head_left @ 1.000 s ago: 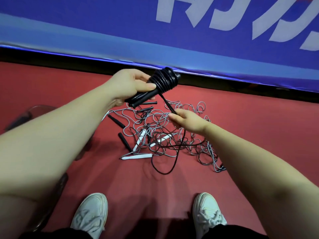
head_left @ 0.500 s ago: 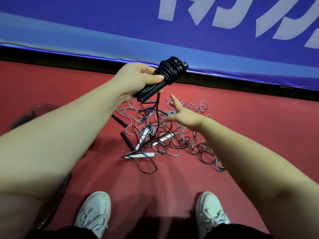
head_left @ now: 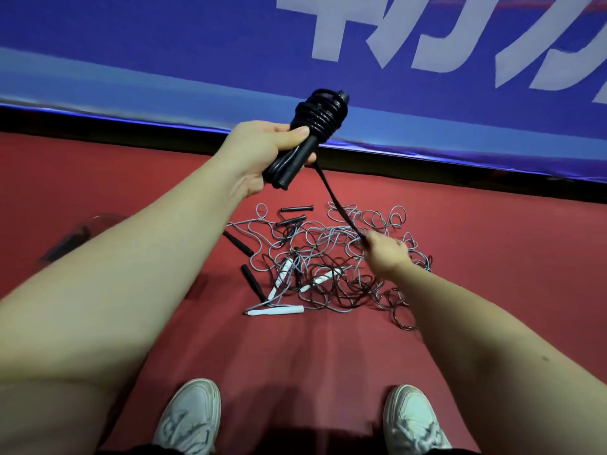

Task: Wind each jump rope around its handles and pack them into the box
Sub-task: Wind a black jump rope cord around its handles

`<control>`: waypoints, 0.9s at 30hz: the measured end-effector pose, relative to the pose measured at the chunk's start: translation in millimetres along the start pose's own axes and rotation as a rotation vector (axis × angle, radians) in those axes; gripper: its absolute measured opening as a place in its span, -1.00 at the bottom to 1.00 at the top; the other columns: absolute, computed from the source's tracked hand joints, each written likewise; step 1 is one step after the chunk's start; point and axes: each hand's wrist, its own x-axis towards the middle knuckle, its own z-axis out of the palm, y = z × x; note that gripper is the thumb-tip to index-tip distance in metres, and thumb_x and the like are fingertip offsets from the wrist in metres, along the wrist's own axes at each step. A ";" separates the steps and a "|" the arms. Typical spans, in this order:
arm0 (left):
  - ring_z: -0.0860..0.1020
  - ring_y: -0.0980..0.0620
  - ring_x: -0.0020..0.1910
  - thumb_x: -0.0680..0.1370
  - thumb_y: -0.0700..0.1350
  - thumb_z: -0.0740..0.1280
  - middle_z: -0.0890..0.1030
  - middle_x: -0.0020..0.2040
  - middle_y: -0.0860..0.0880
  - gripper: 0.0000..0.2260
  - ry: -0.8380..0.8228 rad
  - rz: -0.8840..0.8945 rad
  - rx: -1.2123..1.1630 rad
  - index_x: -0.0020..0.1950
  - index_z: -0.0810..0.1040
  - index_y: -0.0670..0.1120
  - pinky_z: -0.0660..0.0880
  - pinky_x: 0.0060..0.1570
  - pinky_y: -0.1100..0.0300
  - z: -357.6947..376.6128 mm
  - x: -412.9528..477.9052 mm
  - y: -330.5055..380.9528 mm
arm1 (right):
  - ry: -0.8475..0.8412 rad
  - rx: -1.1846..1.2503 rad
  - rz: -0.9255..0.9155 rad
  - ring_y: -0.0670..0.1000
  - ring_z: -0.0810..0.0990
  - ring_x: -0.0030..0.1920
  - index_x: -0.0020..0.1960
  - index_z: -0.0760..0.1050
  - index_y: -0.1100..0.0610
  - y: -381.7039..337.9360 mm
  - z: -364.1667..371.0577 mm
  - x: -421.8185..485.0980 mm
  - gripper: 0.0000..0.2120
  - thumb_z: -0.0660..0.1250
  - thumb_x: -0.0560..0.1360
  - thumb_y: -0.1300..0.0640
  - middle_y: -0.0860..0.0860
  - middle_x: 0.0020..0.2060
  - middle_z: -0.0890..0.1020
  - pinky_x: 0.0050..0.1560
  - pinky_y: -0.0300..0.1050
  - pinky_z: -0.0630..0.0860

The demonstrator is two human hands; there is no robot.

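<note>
My left hand [head_left: 262, 151] grips a pair of black jump rope handles [head_left: 297, 159], held up in front of the blue wall. Black rope is coiled thickly around their upper end [head_left: 323, 114]. A loose strand of that black rope [head_left: 335, 200] runs taut down to my right hand [head_left: 387, 254], which pinches it just above the floor pile. Below lies a tangled pile of grey and black jump ropes [head_left: 331, 257] with loose black handles [head_left: 238, 243] and white handles [head_left: 276, 311]. No box is clearly in view.
The floor is a red mat [head_left: 492, 244]. A blue padded wall with white lettering [head_left: 427, 60] runs along the far edge. A dark, partly transparent object [head_left: 70, 238] shows at the left behind my forearm. My two white shoes [head_left: 190, 418] stand at the bottom.
My left hand has raised and tilted the wound handles more upright. My right hand, open half a second ago, has dropped toward the pile and now pinches the black strand, pulling it taut.
</note>
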 end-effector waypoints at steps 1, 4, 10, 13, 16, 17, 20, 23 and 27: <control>0.63 0.04 -0.40 0.55 -0.25 0.31 0.64 -0.40 -0.11 -0.95 0.007 0.010 0.002 -0.09 0.54 -0.22 0.54 -0.40 0.27 -0.1 0.2 1.5 | -0.076 -0.044 0.072 0.13 0.56 0.07 0.15 0.44 0.14 14.6 3.9 1.9 -0.77 0.08 0.60 0.11 0.10 -0.01 0.60 0.13 -0.04 0.39; 0.64 0.04 -0.40 0.53 -0.28 0.33 0.65 -0.40 -0.07 -0.97 0.003 0.030 0.068 -0.10 0.55 -0.21 0.54 -0.39 0.26 3.2 -0.3 -1.6 | -0.269 -0.186 0.184 0.16 0.48 0.24 0.38 0.33 0.12 42.7 14.1 0.5 -0.61 0.14 0.58 0.05 0.15 0.24 0.50 0.27 0.01 0.39; 0.64 0.06 -0.38 0.52 -0.28 0.35 0.66 -0.38 -0.07 -0.93 -0.099 -0.007 0.249 -0.15 0.59 -0.16 0.60 -0.25 0.22 12.6 -0.7 -19.4 | -0.473 0.759 -0.022 0.11 0.14 0.47 0.54 -0.05 0.03 -9.1 -28.0 -9.5 -0.17 0.25 0.40 0.37 0.13 0.51 0.13 0.41 -0.04 0.17; 0.63 0.07 -0.41 0.50 -0.29 0.36 0.65 -0.39 -0.06 -0.95 -0.130 -0.016 0.297 -0.09 0.61 -0.18 0.58 -0.34 0.26 14.9 -3.5 -21.9 | -0.436 1.109 -0.278 -0.01 0.25 0.41 0.44 0.18 0.01 -49.1 -58.0 -15.6 -0.26 0.24 0.28 0.26 0.03 0.36 0.35 0.38 -0.11 0.16; 0.63 0.04 -0.40 0.50 -0.28 0.36 0.66 -0.37 -0.08 -0.95 -0.134 -0.014 0.305 -0.08 0.61 -0.19 0.61 -0.29 0.21 13.3 -4.8 -21.6 | -0.528 1.227 -0.442 0.05 0.50 0.21 0.30 0.34 0.08 -75.0 -58.1 -18.1 -0.63 0.23 0.50 0.19 0.03 0.01 0.61 0.31 -0.11 0.30; 0.63 0.04 -0.40 0.50 -0.29 0.36 0.66 -0.37 -0.08 -0.95 -0.130 -0.009 0.305 -0.08 0.61 -0.18 0.62 -0.27 0.21 11.2 -4.6 -20.4 | -0.531 1.292 -0.419 0.04 0.58 0.02 0.21 0.40 0.11 -79.8 -55.1 -19.6 -0.79 0.15 0.59 0.16 -0.01 -0.20 0.61 0.20 -0.11 0.39; 0.63 0.07 -0.40 0.50 -0.29 0.37 0.66 -0.37 -0.05 -0.95 -0.052 0.028 0.377 -0.09 0.61 -0.17 0.58 -0.28 0.25 -1.0 -1.1 -16.6 | -0.442 1.314 -0.322 -0.11 0.29 -0.49 -0.04 0.45 0.12 -82.2 -50.2 -24.7 -0.72 0.01 0.66 0.06 -0.10 -0.49 0.30 -0.36 -0.26 0.31; 0.64 0.00 -0.22 0.45 -0.23 0.45 0.67 -0.16 -0.13 -0.77 0.095 0.024 0.558 0.09 0.61 -0.22 0.58 -0.10 0.15 -22.3 8.7 -27.6 | -0.241 0.919 -0.386 -0.13 0.25 -0.50 -0.10 0.46 0.08 -84.0 -63.6 -29.1 -0.73 0.05 0.65 0.04 -0.08 -0.45 0.34 -0.45 -0.25 0.23; 0.60 -0.08 0.08 0.43 -0.12 0.49 0.63 0.12 -0.14 -0.60 0.126 0.005 0.838 0.22 0.55 -0.19 0.48 0.19 -0.02 -27.4 9.9 -44.0 | 0.030 0.012 -0.488 0.13 0.54 -0.07 0.14 0.46 0.18 -103.3 -84.5 -41.7 -0.73 0.10 0.62 0.04 0.13 -0.04 0.59 -0.17 -0.13 0.32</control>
